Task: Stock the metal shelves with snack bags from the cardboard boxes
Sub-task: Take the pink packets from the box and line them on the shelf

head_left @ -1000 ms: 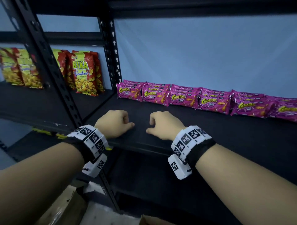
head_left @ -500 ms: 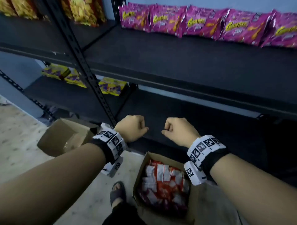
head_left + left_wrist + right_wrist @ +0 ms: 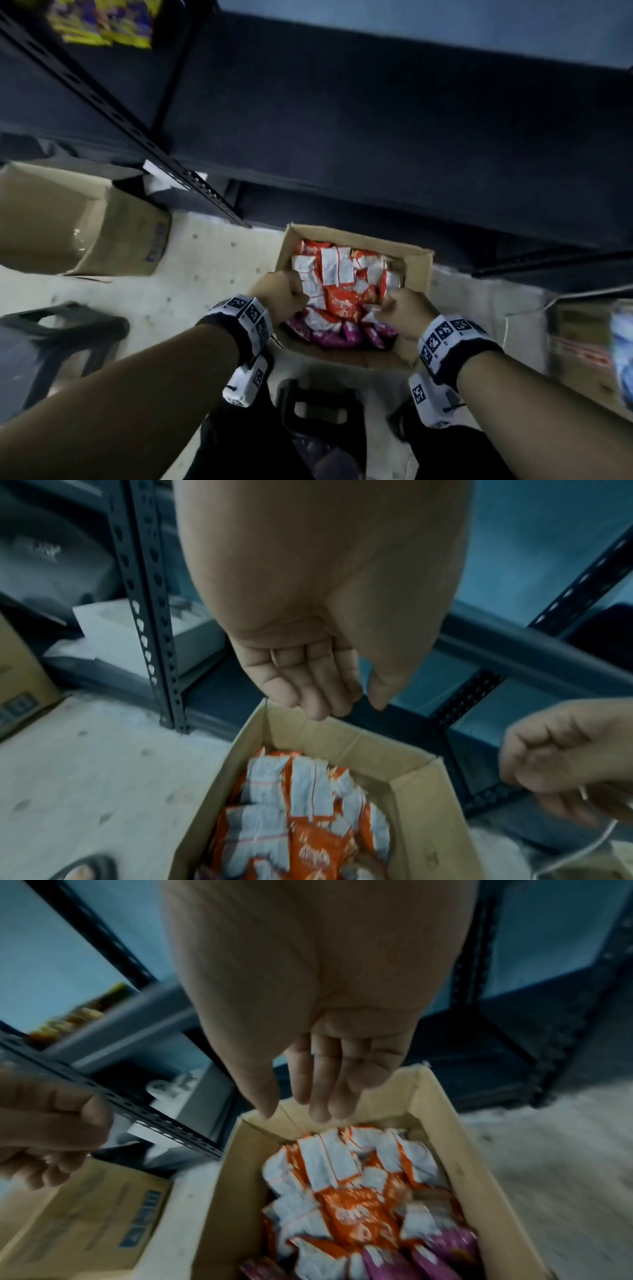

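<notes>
Surroundings: second cardboard box (image 3: 85, 222) on the floor (image 3: 212, 267), left of the open one, tipped on its side near the perforated shelf upright (image 3: 130, 126). Dark stool (image 3: 51, 339) at the left edge of the floor, another dark stool (image 3: 318, 407) directly below the camera between the forearms. Yellow-and-purple bags (image 3: 102, 20) on a shelf at top left. More cartons (image 3: 589, 346) at the right edge, blurred. Sandalled foot (image 3: 82, 867) on the floor beside the open box's left wall. Metal shelves (image 3: 376, 113) stand right behind the open box; nothing lies between the hands and the bags.

Task item: open cardboard box (image 3: 416, 270) on the floor in front of the lowest shelf, flaps up. It's packed with orange-and-white snack bags (image 3: 342, 277), jumbled, mostly lying flat with white backs up; purple snack bags (image 3: 339, 337) sit along the near wall of the box.

Hands: left hand (image 3: 279, 294) over the box's near-left corner, right hand (image 3: 406, 313) over its near-right edge. The head view shows both as loose fists; the wrist views show fingers (image 3: 318, 685) on the left and fingers (image 3: 329, 1080) on the right loosely curled, hanging relaxed, thumbs apart from them. Both hands hold nothing. Whether the knuckles brush the top bags I can't tell.
</notes>
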{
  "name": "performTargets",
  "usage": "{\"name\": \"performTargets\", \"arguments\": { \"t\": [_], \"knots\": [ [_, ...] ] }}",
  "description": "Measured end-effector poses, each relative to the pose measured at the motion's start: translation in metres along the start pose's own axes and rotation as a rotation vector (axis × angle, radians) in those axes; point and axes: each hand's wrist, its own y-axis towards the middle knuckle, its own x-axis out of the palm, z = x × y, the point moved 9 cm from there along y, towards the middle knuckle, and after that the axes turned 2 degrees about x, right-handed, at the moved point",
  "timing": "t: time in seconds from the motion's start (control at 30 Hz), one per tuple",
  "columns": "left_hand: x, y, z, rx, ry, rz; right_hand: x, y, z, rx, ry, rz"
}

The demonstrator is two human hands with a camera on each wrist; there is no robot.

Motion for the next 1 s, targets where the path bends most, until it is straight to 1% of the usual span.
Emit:
{"name": "performTargets", "arguments": {
  "t": [0.07,0.17,0.2,0.27,0.37,0.43,0.53,0.6,0.7,0.9,1.0],
  "knots": [
    [0.041,0.027,-0.014,-0.007,0.03,-0.095,0.028,0.02,0.027,0.031,-0.014,-0.107],
    [0.096,0.063,-0.036,-0.015,-0.018,-0.215,0.07,0.053,0.062,0.034,-0.064,-0.28],
    [0.111,0.073,-0.042,-0.01,0.001,-0.253,0.082,0.067,0.074,0.04,-0.071,-0.323],
    [0.139,0.094,-0.056,-0.014,0.081,-0.323,0.105,0.099,0.091,0.05,-0.052,-0.352],
    [0.181,0.119,-0.076,-0.049,0.174,-0.411,0.141,0.145,0.109,0.061,-0.09,-0.373],
    [0.206,0.13,-0.088,-0.084,0.266,-0.466,0.159,0.163,0.105,0.048,-0.119,-0.402],
    [0.235,0.144,-0.1,-0.075,0.375,-0.535,0.19,0.184,0.091,0.004,-0.142,-0.464],
    [0.248,0.15,-0.106,-0.041,0.449,-0.57,0.212,0.194,0.081,-0.021,-0.185,-0.488],
    [0.252,0.156,-0.108,0.018,0.541,-0.543,0.237,0.206,0.064,-0.065,-0.244,-0.491],
    [0.248,0.164,-0.119,0.051,0.619,-0.495,0.253,0.215,0.05,-0.099,-0.262,-0.451],
    [0.25,0.17,-0.118,0.066,0.611,-0.526,0.258,0.218,0.045,-0.126,-0.306,-0.459]
  ]
}}
